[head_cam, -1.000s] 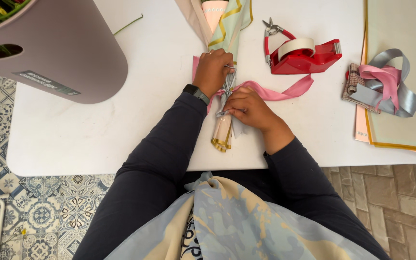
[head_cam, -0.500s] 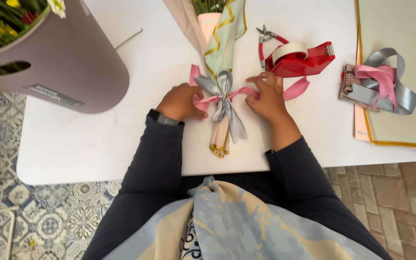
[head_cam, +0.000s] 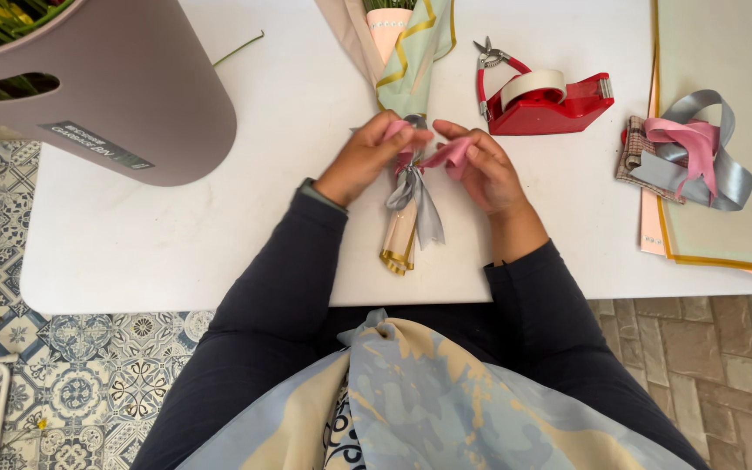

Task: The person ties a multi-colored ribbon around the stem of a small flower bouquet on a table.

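Hands: we record the left hand [head_cam: 365, 155] and the right hand [head_cam: 480, 167] close together over the middle of the white worktop [head_cam: 219, 226], fingertips nearly meeting. Each hand is pinched on a loop of pink ribbon [head_cam: 447, 157]; the left holds its loop at the bouquet's neck, the right holds its loop just to the side.

Item held: a small wrapped bouquet [head_cam: 406, 78], lying lengthwise from the far edge of the worktop toward the near edge. Wrapping is pale green and cream paper with gold borders. The narrow stem end [head_cam: 398, 248] points at the near edge and stops short of it. A grey ribbon [head_cam: 424, 204] is tied at the neck, its tails lying down along the stem end.

Beside the right hand, toward the far edge: a red tape dispenser [head_cam: 559, 109] with a white roll, and red-handled snips [head_cam: 487, 61] touching its left end.

Toward the right edge: a bundle of grey and pink ribbon [head_cam: 694, 157] resting on stacked wrapping sheets [head_cam: 724, 226] with gold trim.

Far left corner: a mauve tub [head_cam: 124, 87] holding green stems; one loose green stem [head_cam: 238, 50] lies on the worktop just beside it.

Below the worktop: patterned floor tiles [head_cam: 89, 383].
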